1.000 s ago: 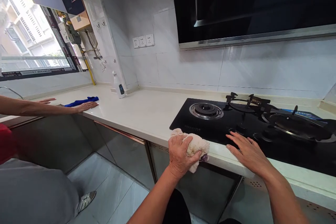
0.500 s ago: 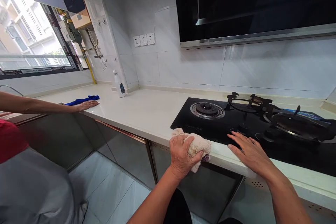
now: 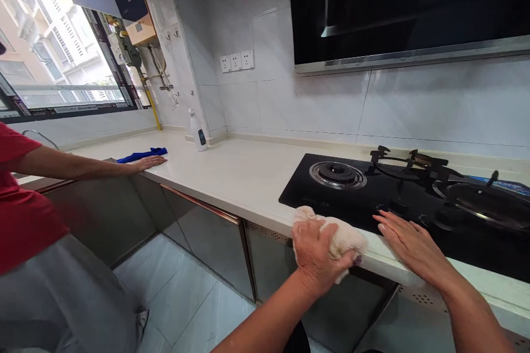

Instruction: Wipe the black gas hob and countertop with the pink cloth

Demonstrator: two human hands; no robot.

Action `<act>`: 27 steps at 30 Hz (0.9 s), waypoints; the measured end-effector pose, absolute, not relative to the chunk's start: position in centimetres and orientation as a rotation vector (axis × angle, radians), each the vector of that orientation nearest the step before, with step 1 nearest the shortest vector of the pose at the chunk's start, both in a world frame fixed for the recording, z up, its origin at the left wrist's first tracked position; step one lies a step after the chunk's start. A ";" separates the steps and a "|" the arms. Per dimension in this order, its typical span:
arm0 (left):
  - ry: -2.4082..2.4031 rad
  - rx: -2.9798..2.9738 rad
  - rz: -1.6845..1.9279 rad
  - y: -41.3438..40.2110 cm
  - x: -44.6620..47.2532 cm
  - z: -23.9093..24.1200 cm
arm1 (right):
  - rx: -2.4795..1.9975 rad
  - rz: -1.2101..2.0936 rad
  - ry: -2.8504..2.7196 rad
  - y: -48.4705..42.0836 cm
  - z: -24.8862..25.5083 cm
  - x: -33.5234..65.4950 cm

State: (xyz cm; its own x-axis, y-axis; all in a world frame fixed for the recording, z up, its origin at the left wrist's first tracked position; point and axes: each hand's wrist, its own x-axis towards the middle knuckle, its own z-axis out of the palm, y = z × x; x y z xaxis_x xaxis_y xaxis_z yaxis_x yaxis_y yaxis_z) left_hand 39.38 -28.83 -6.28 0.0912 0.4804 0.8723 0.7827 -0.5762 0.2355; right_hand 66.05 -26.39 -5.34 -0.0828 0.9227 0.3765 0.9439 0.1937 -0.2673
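Note:
My left hand is closed round a cream cloth, pressing it against the front edge of the white counter, just before the black gas hob. My right hand lies flat with fingers spread on the counter edge and the hob's front rim, right of the cloth. The hob's left burner is bare. A loose pan support sits behind the right burner area.
Another person in a red top stands at the left, one hand flat on the counter by a blue cloth. A white spray bottle stands in the corner. A range hood hangs above the hob. Grey cabinet doors sit below.
My left hand has slid the cloth a little to the right along the counter edge, closer to my right hand. The view has swung slightly left; the other person has leaned nearer.

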 end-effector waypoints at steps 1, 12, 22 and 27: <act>-1.224 -2.126 -1.442 -29.2 40.4 -6.7 | -1.741 -0.047 -2.005 -26.3 -5.3 66.2; -0.639 -2.428 -1.192 -27.4 39.0 -7.7 | -1.738 -0.125 -2.084 -26.3 -5.2 67.4; -1.237 -2.161 -1.089 -20.4 15.2 -5.5 | -1.733 -0.116 -2.070 -26.4 -5.9 67.1; -1.476 -1.926 -1.116 -20.6 14.5 -4.2 | -1.732 -0.109 -2.051 -26.6 -5.7 66.3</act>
